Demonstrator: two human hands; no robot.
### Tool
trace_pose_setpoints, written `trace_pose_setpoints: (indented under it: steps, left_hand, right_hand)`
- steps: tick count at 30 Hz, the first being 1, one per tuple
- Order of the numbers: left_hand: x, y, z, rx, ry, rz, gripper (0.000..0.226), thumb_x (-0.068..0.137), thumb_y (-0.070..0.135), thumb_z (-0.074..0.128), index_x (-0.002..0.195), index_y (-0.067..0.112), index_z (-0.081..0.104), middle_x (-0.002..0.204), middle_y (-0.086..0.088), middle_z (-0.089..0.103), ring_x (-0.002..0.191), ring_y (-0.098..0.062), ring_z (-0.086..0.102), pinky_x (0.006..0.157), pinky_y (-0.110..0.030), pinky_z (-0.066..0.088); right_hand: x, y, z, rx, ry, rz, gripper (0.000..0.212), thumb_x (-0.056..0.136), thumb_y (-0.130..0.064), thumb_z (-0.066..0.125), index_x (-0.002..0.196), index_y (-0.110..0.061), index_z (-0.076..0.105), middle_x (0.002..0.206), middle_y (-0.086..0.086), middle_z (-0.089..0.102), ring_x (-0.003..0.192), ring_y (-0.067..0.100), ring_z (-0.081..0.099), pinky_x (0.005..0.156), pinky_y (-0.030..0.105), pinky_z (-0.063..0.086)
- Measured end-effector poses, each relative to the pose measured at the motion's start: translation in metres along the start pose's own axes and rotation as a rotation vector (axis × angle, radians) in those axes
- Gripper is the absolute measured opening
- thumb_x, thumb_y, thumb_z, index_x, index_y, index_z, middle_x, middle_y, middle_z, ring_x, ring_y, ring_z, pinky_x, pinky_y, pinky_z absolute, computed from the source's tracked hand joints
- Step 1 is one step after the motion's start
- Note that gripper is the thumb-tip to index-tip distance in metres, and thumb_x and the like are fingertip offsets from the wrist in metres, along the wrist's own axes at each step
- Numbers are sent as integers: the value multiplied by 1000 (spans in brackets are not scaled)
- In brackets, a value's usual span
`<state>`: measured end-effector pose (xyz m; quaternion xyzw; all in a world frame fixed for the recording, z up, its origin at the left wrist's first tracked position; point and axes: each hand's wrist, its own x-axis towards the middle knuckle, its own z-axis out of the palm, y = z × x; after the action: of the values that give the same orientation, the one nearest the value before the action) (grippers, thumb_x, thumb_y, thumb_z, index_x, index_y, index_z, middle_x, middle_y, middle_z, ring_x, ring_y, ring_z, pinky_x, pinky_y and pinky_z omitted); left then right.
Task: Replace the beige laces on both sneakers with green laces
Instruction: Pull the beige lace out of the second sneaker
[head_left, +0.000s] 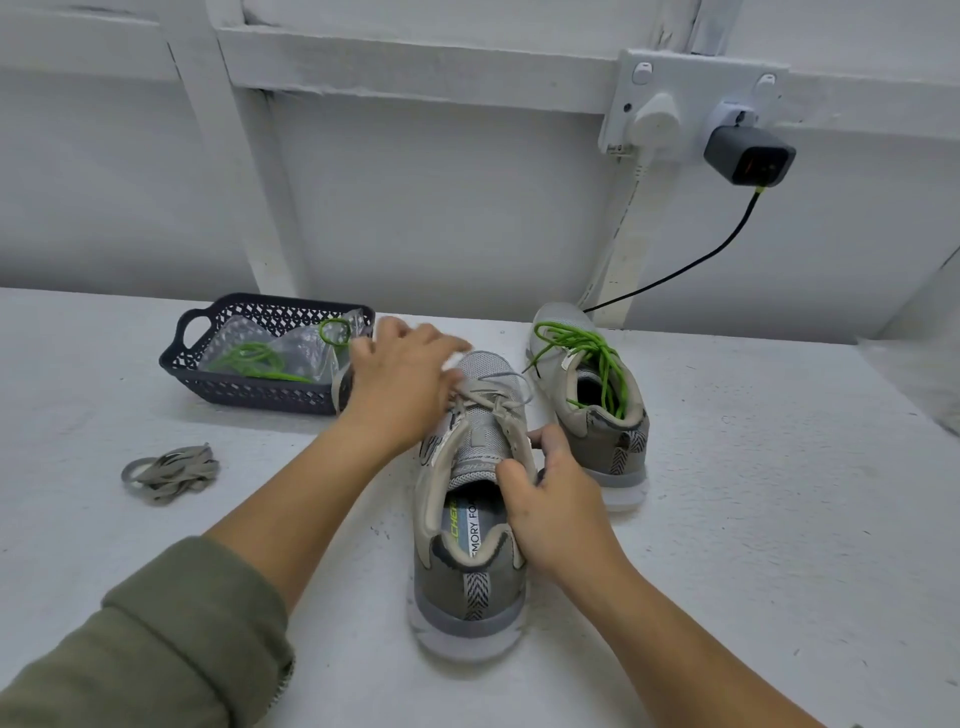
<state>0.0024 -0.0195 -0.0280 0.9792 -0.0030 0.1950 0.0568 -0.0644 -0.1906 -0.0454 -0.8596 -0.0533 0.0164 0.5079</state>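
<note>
On the table (727, 519), the right hand (561, 514) gripped the near sneaker (467, 587) by its side, thumb inside. The left hand (400, 384), blurred, lay over its beige lace (498, 402); whether it pinched anything could not be told. Just beyond stood the far sneaker (618, 441) with a loose green lace (597, 353), a bagged lace (254, 358) lay in the basket (176, 358), and a beige bundle (171, 473) lay well left.

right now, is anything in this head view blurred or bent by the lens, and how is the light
Head view: the left hand is motion-blurred over the near grey mesh sneaker; the right hand gripping that sneaker's collar is sharp; the wide lens slightly bows the white wall rail and white table edge; light is soft and even, shadows faint, no glare.
</note>
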Motion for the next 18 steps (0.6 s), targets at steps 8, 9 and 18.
trace_pose_setpoints:
  steps: [8,9,18]
  left_hand:
    - [-2,-7,2,237,71,-250,26,100,33,41,110,17,59,112,-2,58,108,-26,41,77,-38,22]
    - [-3,-7,0,267,127,-367,23,99,28,44,110,13,57,111,-6,55,106,-28,41,77,-38,24]
    - [-7,-3,1,-57,-115,90,16,94,42,54,99,38,68,104,16,64,110,-15,39,71,-32,8]
  right_hand:
    - [-1,0,-1,6,1,20,11,86,-28,51,96,-24,49,66,-5,53,62,11,47,57,23,37]
    - [-1,1,-1,2,4,21,11,86,-28,51,96,-24,49,67,-5,54,62,11,48,58,20,37]
    - [-2,-2,-1,-9,9,24,7,87,-27,51,92,-25,48,67,-5,55,63,11,49,54,17,35]
